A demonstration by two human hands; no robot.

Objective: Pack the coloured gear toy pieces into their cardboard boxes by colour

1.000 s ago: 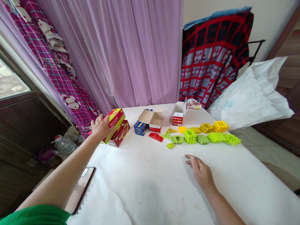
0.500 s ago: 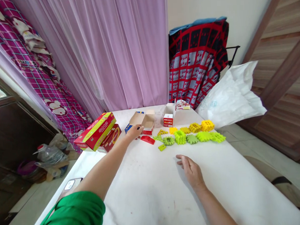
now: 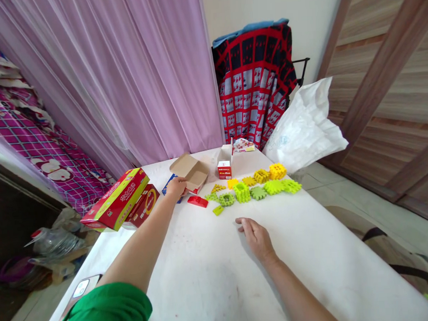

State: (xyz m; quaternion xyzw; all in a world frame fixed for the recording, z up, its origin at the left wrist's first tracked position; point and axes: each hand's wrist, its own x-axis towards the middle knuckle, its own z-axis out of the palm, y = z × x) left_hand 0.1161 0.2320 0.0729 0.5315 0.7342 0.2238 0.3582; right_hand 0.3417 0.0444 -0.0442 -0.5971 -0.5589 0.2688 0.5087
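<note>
My left hand (image 3: 177, 186) reaches to the far side of the table, its fingers closed at the near left side of an open cardboard box (image 3: 197, 174). The box has a brown inside, a raised flap and a red-and-white outer side; it sits at a slant. A blue box (image 3: 169, 182) lies partly hidden behind that hand. Just in front is a flat red piece (image 3: 198, 201). My right hand (image 3: 253, 232) hangs low over the near table, empty, with loosely bent fingers. Beyond it lie green gear-edged blocks (image 3: 242, 192) and yellow ones (image 3: 261, 176).
Two red boxes, one a red-and-yellow box (image 3: 116, 199), are stacked at the left table edge. A small red-and-white box (image 3: 224, 162) stands open at the back. A phone (image 3: 81, 287) lies near left. A white bag (image 3: 301, 128) leans beyond the right edge.
The view has swung right, so everything sits further left. The open cardboard box has turned and tilted under my left hand, its flap rising higher. My right hand stays in much the same pose.
</note>
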